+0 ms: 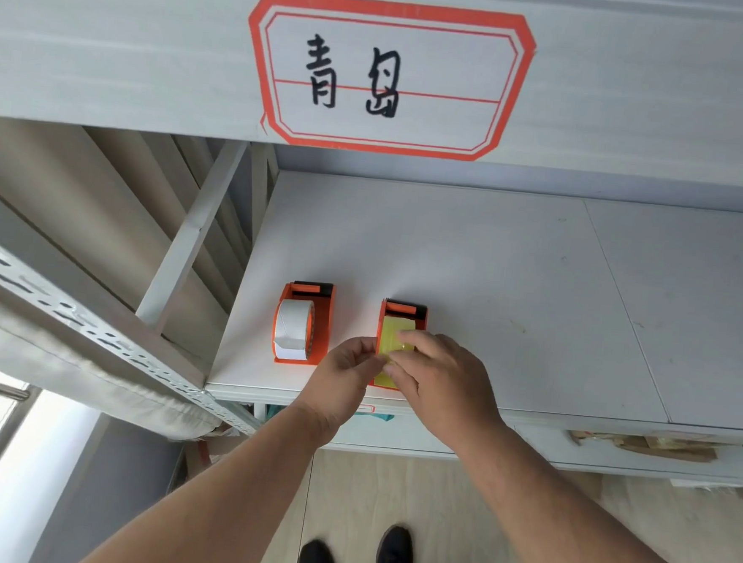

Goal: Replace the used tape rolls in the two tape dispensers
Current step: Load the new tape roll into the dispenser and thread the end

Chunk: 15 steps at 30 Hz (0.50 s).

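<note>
Right hand: fingers curled over the yellow roll, index tip pressing on its top, thumb side at its near face. Grasping the roll, as far as shows; palm hides the near part.

Left hand: pinched at the roll's near left side, thumb and forefinger closed on what looks like the roll's edge or a loose tape end; too small to tell which. Both hands touch the same roll, left from the left, right from above and the right.

Yellow roll sits in the right dispenser, orange body, black cutter bar at the far end. The dispenser's long axis runs from the shelf's front edge toward the back; its near end lies just at the front edge, under the hands. Roll axle runs left to right across that, so the roll would come out upward.

Left dispenser: same build, parallel, holding a white roll, near the shelf's front left corner. Untouched, just beside the left hand and the nearer job for it.

Judgement: work is on the right dispenser, seating or freeing the yellow roll. Cannot tell which roll is the used one.

Above, a beam with a red-bordered label.
</note>
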### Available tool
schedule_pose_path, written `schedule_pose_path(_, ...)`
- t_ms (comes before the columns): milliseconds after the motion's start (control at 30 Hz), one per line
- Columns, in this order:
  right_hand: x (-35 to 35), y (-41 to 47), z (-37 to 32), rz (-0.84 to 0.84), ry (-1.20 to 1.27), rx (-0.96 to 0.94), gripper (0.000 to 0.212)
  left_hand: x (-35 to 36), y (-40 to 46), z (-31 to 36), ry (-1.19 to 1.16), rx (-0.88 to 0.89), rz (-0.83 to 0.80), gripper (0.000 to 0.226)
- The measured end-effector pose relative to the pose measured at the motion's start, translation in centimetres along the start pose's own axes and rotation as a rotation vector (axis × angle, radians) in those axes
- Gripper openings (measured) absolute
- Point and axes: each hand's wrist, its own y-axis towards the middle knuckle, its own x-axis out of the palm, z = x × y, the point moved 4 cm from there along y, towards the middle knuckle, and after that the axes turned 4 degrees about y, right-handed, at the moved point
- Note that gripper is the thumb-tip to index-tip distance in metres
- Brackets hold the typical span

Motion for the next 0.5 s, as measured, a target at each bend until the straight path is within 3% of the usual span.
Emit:
schedule_pose_path(133,0.2,-0.33,0.29,0.005,0.017,-0.027,0.016,-0.06,-0.12,-0.06,0.046,0.032,-0.008,0.022)
schedule_pose_path(267,0.19,-0.37,0.36,0.055,0.109,0.011,0.035,0.05,-0.48,-0.12,0.055,0.034,-0.01,0.023)
schedule_pose_path(500,-0.51,0.47,1.07,0.036,0.279,0.173,0.018,-0.08,-0.39,-0.83,0.053,0.0,0.019,0.023)
